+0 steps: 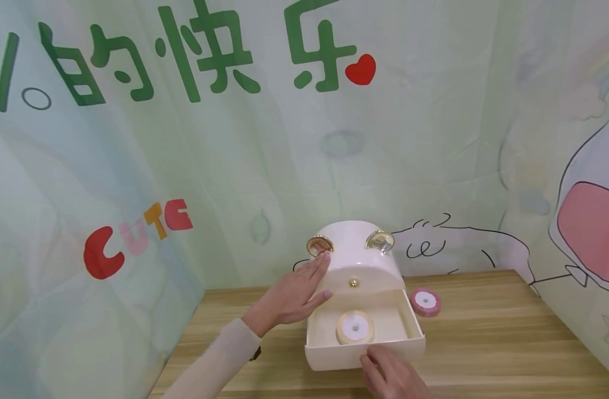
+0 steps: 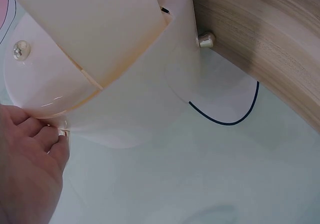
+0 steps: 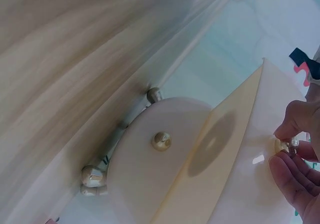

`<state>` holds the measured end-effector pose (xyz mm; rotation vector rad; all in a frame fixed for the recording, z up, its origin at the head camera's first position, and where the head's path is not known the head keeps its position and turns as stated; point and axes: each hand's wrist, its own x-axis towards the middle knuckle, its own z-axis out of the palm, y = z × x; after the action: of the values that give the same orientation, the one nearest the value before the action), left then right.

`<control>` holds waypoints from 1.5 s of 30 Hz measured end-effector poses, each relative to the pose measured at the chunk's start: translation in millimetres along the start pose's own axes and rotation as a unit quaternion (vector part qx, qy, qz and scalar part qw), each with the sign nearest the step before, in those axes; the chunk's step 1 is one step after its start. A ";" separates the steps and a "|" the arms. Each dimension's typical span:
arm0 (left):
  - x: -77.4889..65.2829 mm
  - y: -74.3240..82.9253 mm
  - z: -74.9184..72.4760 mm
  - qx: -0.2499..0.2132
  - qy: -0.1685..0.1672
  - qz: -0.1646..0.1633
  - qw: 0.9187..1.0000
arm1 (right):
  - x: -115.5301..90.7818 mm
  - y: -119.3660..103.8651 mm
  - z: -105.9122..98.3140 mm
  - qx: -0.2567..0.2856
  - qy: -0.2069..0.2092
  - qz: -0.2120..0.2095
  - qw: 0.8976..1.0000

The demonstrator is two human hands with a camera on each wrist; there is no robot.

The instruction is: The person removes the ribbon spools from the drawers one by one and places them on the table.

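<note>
A white rounded box (image 1: 354, 244) with gold-rimmed ears stands on the table, its drawer (image 1: 314, 357) pulled out. Inside the drawer lies a cream ribbon roll (image 1: 356, 327) with a white centre. My left hand (image 1: 294, 296) rests against the upper front of the box by the left ear, fingers extended in the head view; in the left wrist view its fingertips touch the box's edge. At the drawer's front, my right hand (image 1: 396, 374) pinches a gold knob (image 3: 281, 146) between thumb and fingers, plainest in the right wrist view.
A pink ribbon roll (image 1: 425, 302) lies on the wooden table (image 1: 484, 332), right of the box. Behind stands a pale green printed cloth backdrop (image 1: 434, 138). Another gold knob (image 1: 354, 283) is on the box front above the drawer. Short metallic feet (image 3: 93, 175) show underneath.
</note>
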<state>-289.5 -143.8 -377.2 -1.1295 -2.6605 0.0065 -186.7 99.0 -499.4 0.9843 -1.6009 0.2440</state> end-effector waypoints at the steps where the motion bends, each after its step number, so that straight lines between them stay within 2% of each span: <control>1: 0.0 0.0 0.1 -0.001 0.001 0.001 1.000 | -0.3 -1.2 -0.3 0.001 -0.003 0.000 1.000; 8: 0.9 0.7 -0.8 -0.003 0.001 0.000 1.000 | 9.6 -7.8 -4.7 -0.017 0.021 -0.015 1.000; 13: 1.0 0.0 -0.2 -0.005 0.002 -0.002 1.000 | 0.8 -9.5 -1.0 -0.020 0.013 -0.011 1.000; 19: 0.7 -0.3 0.7 0.000 -0.006 -0.005 1.000 | -7.3 -15.5 0.4 -0.026 -0.014 0.020 0.999; 22: 0.7 -0.3 1.1 -0.001 -0.003 -0.004 1.000 | -5.9 -16.4 -1.5 -0.006 -0.021 0.042 0.999; 25: 0.9 -0.4 1.5 -0.004 -0.001 -0.003 1.000 | 0.2 -14.5 -4.5 0.025 -0.016 0.061 0.998; 28: 0.9 -0.6 2.3 -0.002 -0.002 -0.003 1.000 | 9.8 -11.2 -7.6 0.042 0.003 0.062 0.997; 34: 0.1 0.1 2.5 0.000 0.005 0.001 1.000 | 34.9 -4.8 -16.7 0.040 0.039 0.040 0.998; 40: -0.7 0.1 2.5 0.003 0.007 0.002 1.000 | 57.6 1.9 -27.0 0.043 0.043 0.042 0.997; 45: 0.1 -0.6 3.0 0.006 0.013 0.001 1.000 | 68.7 8.9 -32.5 0.044 0.030 0.045 0.998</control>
<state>-290.7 -143.9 -380.0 -1.1216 -2.6331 0.0094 -167.2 93.8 -425.6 0.9649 -1.5926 0.4052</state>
